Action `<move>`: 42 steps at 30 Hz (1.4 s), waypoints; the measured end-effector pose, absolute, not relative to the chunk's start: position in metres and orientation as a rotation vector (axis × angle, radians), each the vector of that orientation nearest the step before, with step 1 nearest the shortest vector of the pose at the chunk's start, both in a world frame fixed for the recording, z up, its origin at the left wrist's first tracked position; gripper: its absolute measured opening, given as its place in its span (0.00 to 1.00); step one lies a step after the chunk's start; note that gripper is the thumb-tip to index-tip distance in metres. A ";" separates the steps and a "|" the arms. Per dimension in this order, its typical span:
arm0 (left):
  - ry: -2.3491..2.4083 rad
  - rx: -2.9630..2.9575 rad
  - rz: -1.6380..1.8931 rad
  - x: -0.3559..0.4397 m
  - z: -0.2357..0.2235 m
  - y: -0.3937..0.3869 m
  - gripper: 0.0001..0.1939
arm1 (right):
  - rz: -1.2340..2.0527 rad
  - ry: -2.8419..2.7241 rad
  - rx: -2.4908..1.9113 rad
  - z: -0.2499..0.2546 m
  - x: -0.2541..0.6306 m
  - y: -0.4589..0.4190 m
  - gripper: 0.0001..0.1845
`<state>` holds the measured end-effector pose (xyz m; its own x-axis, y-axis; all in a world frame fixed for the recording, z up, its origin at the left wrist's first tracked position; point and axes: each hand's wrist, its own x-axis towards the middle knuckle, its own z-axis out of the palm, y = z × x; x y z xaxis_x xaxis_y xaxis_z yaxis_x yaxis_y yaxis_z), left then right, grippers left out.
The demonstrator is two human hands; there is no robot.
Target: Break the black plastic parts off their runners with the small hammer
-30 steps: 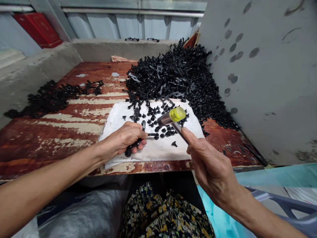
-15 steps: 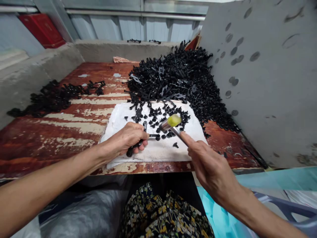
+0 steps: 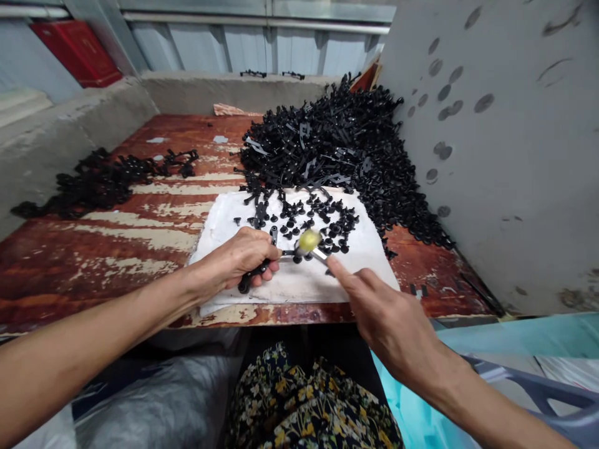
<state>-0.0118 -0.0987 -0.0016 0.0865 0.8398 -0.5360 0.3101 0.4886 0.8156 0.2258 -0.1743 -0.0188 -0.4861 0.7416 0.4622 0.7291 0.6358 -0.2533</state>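
Note:
My left hand [image 3: 250,254] is closed around a black bracket with several arms [image 3: 251,278], holding it low over a folded white cloth [image 3: 219,215]. One arm of the bracket points right, toward the hammer. In my right hand [image 3: 386,305] is a small hammer [image 3: 309,241] with a yellow tip, gripped by its metal handle, index finger stretched along it. The hammer head, slightly blurred, is at the bracket's right end and hides part of it; whether they touch I cannot tell. Small black round-headed pegs [image 3: 337,227] lie scattered on the cloth behind and beside the hammer.
A large heap of black parts [image 3: 322,137] rises behind the cloth, against an upright grey board [image 3: 496,162]. More black brackets [image 3: 107,181] are piled at the left on the worn red tabletop [image 3: 154,240]. A red box [image 3: 77,53] sits at the back left.
My right hand has brought the hammer down and left, onto or close to the bracket's right end. My left hand has stayed nearly in place with the bracket.

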 end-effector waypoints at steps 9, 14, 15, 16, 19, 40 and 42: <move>1.490 1.011 0.470 -0.011 0.008 -0.093 0.12 | 0.303 -2.051 -1.073 -0.022 0.226 -0.171 0.32; 1.480 1.012 0.414 -0.012 0.009 -0.083 0.13 | 0.379 -2.016 -1.132 -0.034 0.227 -0.174 0.28; 1.468 1.008 0.407 -0.012 0.010 -0.081 0.14 | 0.380 -2.023 -1.142 -0.035 0.228 -0.174 0.28; 1.458 1.007 0.398 -0.012 0.010 -0.079 0.14 | 0.377 -2.034 -1.150 -0.035 0.228 -0.174 0.28; 1.433 1.032 0.371 -0.013 0.012 -0.074 0.14 | 0.350 -2.075 -1.148 -0.031 0.228 -0.174 0.30; 1.240 1.302 0.265 -0.027 0.001 -0.055 0.09 | 0.161 -2.269 -1.130 -0.015 0.225 -0.174 0.35; 1.238 1.325 0.253 -0.028 0.001 -0.055 0.08 | 0.166 -2.177 -1.105 -0.013 0.224 -0.177 0.38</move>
<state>-0.0278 -0.0549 0.0005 0.4010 0.7489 -0.5276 0.4816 0.3176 0.8168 0.2243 -0.1768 -0.0131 -0.4081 0.7540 0.5147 0.6670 0.6312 -0.3958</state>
